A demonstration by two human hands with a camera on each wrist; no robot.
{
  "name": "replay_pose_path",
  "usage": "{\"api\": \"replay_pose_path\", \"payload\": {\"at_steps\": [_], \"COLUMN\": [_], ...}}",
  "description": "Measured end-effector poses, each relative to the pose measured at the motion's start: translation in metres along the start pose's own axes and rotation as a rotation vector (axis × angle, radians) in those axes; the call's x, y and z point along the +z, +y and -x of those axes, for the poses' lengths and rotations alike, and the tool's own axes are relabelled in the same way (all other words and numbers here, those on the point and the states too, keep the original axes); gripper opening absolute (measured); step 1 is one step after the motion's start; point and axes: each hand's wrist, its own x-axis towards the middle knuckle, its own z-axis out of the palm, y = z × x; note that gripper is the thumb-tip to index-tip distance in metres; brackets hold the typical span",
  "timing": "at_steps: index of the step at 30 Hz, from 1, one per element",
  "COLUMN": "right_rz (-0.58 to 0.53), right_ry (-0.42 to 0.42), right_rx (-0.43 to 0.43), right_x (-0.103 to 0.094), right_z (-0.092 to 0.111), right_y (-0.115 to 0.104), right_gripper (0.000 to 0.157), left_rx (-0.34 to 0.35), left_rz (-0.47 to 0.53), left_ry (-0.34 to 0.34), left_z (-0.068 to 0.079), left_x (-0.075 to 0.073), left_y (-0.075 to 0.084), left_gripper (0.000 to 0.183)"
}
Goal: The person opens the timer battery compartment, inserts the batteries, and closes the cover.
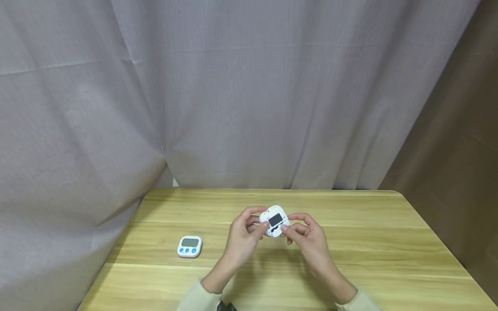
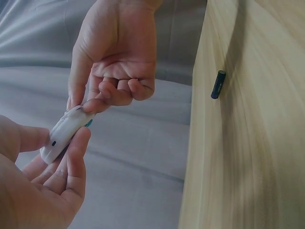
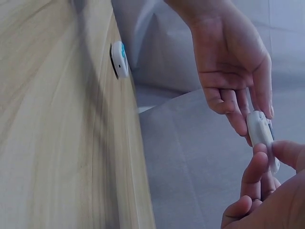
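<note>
Above the table, both hands hold a white digital timer (image 1: 277,213) with its back turned up. A dark rectangle sits in the middle of that back, and a dark slot shows along its lower edge. My left hand (image 1: 243,235) grips the timer's left side between thumb and fingers. At its right edge, my right hand (image 1: 311,239) pinches it, thumb on the back near the slot. In the left wrist view, the timer (image 2: 66,130) appears edge-on, a bit of blue showing on its front. A small dark battery (image 2: 218,85) lies on the tabletop.
A second white timer (image 1: 189,246) with a grey screen and blue buttons lies face up on the wooden table (image 1: 155,285), left of the hands. Grey curtains (image 1: 241,95) hang behind the table's far edge and along its left side.
</note>
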Motion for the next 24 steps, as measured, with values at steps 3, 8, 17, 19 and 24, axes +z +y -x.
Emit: {"api": "replay_pose_path", "payload": {"at_steps": [3, 8, 17, 19, 24], "right_rz": [-0.002, -0.013, -0.001, -0.006, -0.018], "right_ry": [-0.005, -0.015, -0.041, -0.046, -0.078], "right_rx": [-0.001, 0.014, 0.007, 0.000, -0.054], "right_x": [0.0011, 0.0027, 0.0048, 0.0044, 0.0029], "right_z": [0.0006, 0.0014, 0.0023, 0.0028, 0.0030], "right_y": [0.0005, 0.0016, 0.0039, 0.0042, 0.0058], "right_gripper": [0.038, 0.038, 0.040, 0.040, 0.040], "left_rx": [-0.003, -0.008, -0.005, -0.006, -0.011], "left_rz": [0.001, 0.002, 0.004, 0.007, 0.022], "left_ry": [0.006, 0.011, 0.011, 0.012, 0.017], "left_z": [0.0006, 0.0012, 0.0026, 0.0027, 0.0024], "left_x": [0.0005, 0.0021, 0.0036, 0.0033, 0.0024], "left_y": [0.0001, -0.0002, 0.0000, 0.0003, 0.0014], "left_gripper": [0.038, 0.037, 0.037, 0.037, 0.035]}}
